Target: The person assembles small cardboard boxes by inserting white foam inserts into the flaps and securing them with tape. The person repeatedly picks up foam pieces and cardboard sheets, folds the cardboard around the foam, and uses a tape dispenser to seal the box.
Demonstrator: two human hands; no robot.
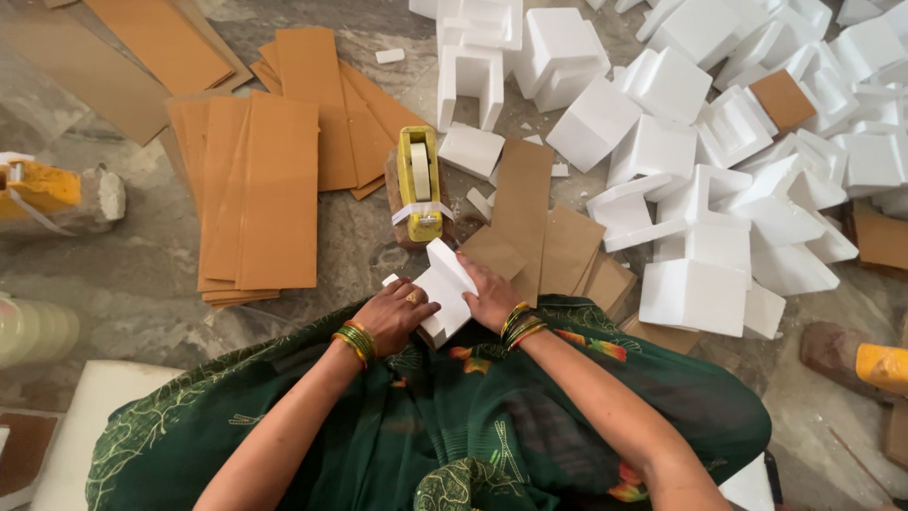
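1. The person sat on the floor (142, 284) with a white foam block (446, 289) held over the lap, just in front of the green patterned cloth (454, 426).
2. The left hand (392, 317) gripped the block's near left side, its fingers (416, 308) curled shut around the edge; the thumb lay on top.
3. The right hand (492, 295) pressed against the block's right face, its fingers closed flat on the foam rather than hooked around it.
4. So the block sat between both hands, touching each, tilted with one corner pointing away from the body.
5. By my judgement the step in hand was steadying or lining up the foam piece, likely before it met a cardboard piece or tape.
6. A yellow tape dispenser (419, 185) stood just beyond the block, near but not touching it.
7. Brown cardboard pieces (530, 227) lay just beside the right hand, partly under the block's far end.
8. A stack of orange-brown cardboard sheets (260, 189) lay well to the left.
9. A big heap of white foam pieces (719, 142) spread to the right.
10. The next move would seem to call for one hand to free itself while the other kept the block steady, since the tape and cardboard sat within close reach ahead.
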